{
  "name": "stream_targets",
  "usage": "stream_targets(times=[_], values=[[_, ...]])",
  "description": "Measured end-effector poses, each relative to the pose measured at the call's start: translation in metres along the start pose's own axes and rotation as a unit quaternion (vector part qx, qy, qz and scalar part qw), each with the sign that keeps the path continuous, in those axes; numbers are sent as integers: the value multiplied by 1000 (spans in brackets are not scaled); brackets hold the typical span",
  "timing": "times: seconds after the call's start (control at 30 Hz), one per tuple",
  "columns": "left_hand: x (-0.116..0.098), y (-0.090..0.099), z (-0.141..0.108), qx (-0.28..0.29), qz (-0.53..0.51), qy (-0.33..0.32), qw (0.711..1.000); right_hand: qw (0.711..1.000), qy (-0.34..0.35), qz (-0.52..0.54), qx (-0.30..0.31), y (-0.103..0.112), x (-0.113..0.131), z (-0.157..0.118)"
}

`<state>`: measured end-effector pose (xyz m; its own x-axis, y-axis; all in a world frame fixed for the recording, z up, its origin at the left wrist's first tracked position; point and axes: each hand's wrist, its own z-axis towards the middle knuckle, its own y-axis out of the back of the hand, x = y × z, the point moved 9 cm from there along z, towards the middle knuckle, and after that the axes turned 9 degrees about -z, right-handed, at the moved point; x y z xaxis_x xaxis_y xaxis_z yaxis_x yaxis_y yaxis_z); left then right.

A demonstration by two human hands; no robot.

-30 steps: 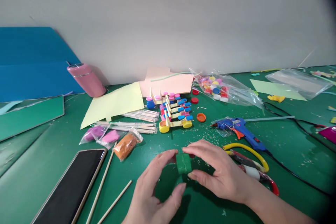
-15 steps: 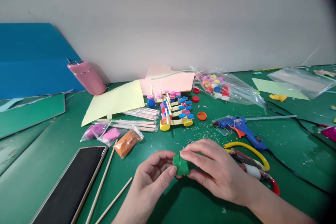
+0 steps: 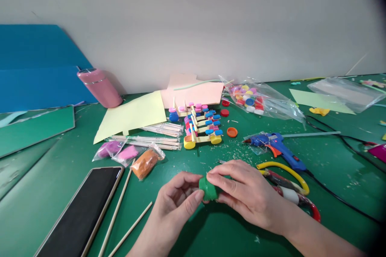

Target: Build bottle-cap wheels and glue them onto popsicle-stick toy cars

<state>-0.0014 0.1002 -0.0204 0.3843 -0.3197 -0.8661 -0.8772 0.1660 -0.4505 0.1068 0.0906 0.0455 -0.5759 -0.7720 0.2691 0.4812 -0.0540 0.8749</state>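
Observation:
Held low over the green table, a green bottle cap (image 3: 208, 189) sits between the fingertips of both hands; it may be two caps pressed together, I cannot tell. My left hand (image 3: 180, 198) pinches its left side with thumb and forefinger. From the right, my right hand (image 3: 245, 192) closes its fingers on the other side and hides part of it. Just beyond the hands stands a row of small craft-stick cars (image 3: 202, 126) with yellow, blue and pink wheels. A loose orange cap (image 3: 232, 132) lies to the right of them.
A blue glue gun (image 3: 279, 148) and pliers with yellow and red handles (image 3: 289, 192) lie on the right. On the left are a phone (image 3: 81, 213), wooden sticks (image 3: 117, 209) and bagged orange clay (image 3: 145, 163). A bag of coloured caps (image 3: 249, 98) rests by the wall.
Both hands keep their hold on the green cap, which has turned very slightly between the fingertips. Nothing else on the table has moved.

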Motion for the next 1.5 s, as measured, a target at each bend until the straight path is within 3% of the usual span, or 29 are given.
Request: stream_targets(times=[0.37, 0.5, 0.63, 0.83, 1.03, 1.27, 1.5], values=[[2, 5, 0, -12, 19, -6, 1000, 1000, -4, 0, 3, -3, -2, 1], [-6, 10, 0, -46, 87, -54, 994, 1000, -23, 20, -1, -3, -6, -1], [-23, 11, -6, -63, 205, -147, 966, 996, -75, 56, 3, -1, -15, -3], [-33, -3, -17, -28, 332, -264, 905, 992, -88, 91, 25, -8, -19, -4], [-37, -10, -22, -22, 400, -311, 862, 994, -68, 87, 8, -8, -16, -4], [-40, -15, -21, -5, 396, -322, 860, 995, -70, 73, 6, -7, -16, -4], [-50, -25, -26, 2, 430, -365, 826, 994, -79, 79, 20, -8, -15, -6]])
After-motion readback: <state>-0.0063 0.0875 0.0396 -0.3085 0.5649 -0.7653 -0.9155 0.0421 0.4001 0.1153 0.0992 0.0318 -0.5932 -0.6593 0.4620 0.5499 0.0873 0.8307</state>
